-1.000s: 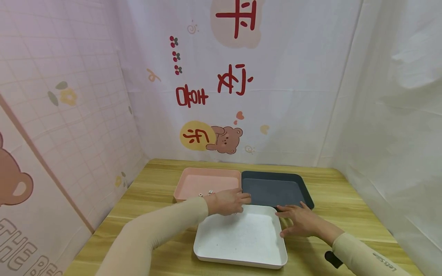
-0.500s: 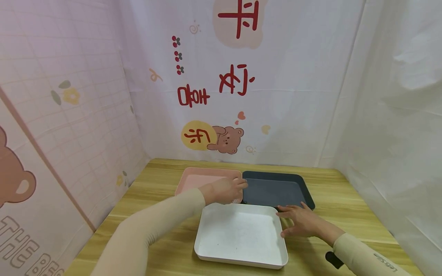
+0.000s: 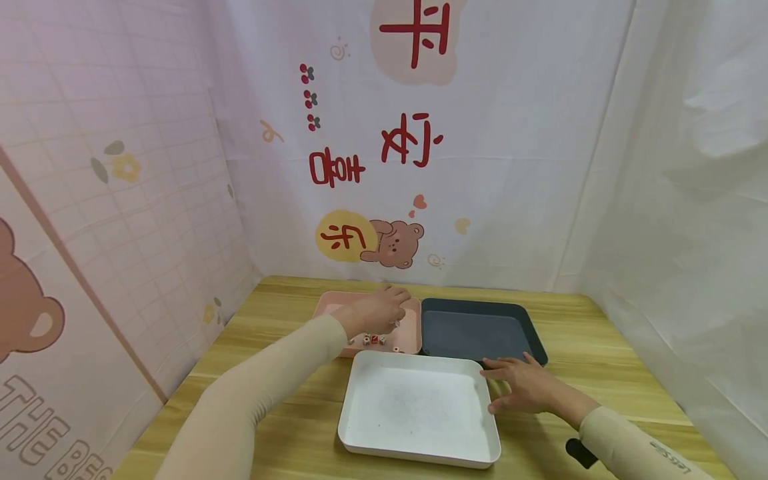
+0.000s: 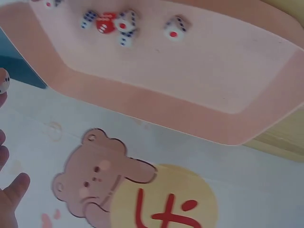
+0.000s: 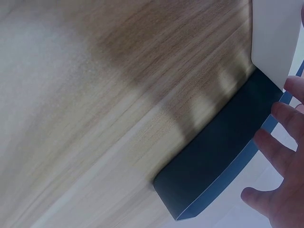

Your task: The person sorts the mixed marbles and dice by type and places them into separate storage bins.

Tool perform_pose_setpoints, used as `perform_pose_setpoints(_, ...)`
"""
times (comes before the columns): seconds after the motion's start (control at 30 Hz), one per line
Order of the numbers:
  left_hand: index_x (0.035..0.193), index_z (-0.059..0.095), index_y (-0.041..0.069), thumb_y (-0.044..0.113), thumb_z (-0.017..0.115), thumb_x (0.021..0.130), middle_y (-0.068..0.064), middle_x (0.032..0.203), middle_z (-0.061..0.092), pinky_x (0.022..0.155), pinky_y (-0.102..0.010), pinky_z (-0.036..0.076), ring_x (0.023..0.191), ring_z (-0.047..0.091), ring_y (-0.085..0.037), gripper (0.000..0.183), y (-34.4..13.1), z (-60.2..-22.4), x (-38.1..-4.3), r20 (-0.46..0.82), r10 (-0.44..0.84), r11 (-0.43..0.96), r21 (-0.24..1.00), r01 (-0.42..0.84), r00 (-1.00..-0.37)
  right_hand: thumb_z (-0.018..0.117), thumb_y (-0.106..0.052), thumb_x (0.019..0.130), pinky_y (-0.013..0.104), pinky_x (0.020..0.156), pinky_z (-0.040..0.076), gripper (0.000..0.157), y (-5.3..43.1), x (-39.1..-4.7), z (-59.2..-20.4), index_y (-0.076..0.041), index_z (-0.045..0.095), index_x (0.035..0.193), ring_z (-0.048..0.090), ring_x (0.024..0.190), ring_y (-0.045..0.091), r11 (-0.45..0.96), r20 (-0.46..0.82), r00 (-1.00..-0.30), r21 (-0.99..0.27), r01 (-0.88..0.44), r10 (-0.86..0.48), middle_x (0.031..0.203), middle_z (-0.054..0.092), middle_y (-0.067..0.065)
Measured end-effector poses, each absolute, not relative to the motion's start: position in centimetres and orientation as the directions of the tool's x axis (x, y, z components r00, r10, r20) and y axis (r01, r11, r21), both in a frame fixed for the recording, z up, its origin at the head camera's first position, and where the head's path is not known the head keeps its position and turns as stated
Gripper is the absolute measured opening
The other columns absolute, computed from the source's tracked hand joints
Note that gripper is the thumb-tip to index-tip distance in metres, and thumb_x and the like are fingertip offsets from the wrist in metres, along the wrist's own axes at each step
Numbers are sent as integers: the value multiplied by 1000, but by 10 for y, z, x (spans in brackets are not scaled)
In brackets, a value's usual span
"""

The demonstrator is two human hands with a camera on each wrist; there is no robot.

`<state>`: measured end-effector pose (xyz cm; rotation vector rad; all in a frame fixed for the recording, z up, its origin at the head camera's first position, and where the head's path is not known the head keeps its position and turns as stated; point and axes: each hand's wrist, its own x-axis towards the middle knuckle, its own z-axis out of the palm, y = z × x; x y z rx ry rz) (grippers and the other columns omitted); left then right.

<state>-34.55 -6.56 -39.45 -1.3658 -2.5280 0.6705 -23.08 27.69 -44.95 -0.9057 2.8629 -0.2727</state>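
Observation:
My left hand (image 3: 373, 312) is above the pink tray (image 3: 414, 313) at the back left. A white die (image 4: 4, 81) is pinched at its fingertips, cut off by the left edge of the left wrist view. Several white dice and a red die (image 3: 375, 339) lie in the pink tray. In the left wrist view the red die (image 4: 105, 23) sits among the white ones, and one white die (image 4: 175, 29) lies apart. My right hand (image 3: 523, 385), fingers spread, rests at the right rim of the white tray (image 3: 420, 407), near the dark tray's front corner.
The dark blue tray (image 3: 474, 331) stands right of the pink one, behind the white tray. All stand on a wood-grain table (image 3: 600, 360). A printed cloth (image 3: 504, 200) hangs behind, with cloth walls at both sides. A black object (image 3: 579, 453) shows by the right sleeve.
My left hand has moved back and left, from the white tray's far edge to over the pink tray, uncovering dice there. The right hand has stayed in place.

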Motion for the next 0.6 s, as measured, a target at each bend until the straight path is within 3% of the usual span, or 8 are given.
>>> perform_pose_setpoints(0.17, 106, 74, 20, 32, 70, 93, -4, 140, 50, 116, -42, 29, 133, 41, -25, 19, -78, -394, -354, -24, 783, 557, -415, 719, -621, 74, -60, 77, 80, 99, 18, 77, 277, -230, -449, -10, 63, 134, 46, 130, 45, 805, -63, -814, -208, -556, -578, 146, 51, 15)
perform_pose_setpoints(0.33, 106, 74, 19, 29, 70, 93, -4, 146, 47, 117, -44, 26, 139, 37, -25, 16, -92, -398, -363, -20, 726, 638, -352, 685, -687, 74, -59, 77, 81, 99, 18, 76, 277, -230, -450, -10, 63, 134, 46, 130, 45, 802, -61, -812, -209, -559, -581, 146, 50, 15)
perform_pose_setpoints(0.6, 99, 74, 19, 32, 69, 94, -5, 148, 47, 114, -44, 31, 138, 40, -24, 15, -102, -407, -369, 1, 687, 676, -371, 637, -727, 74, -60, 78, 81, 98, 18, 77, 277, -230, -451, -9, 62, 135, 45, 131, 46, 803, -64, -811, -209, -558, -581, 146, 50, 15)
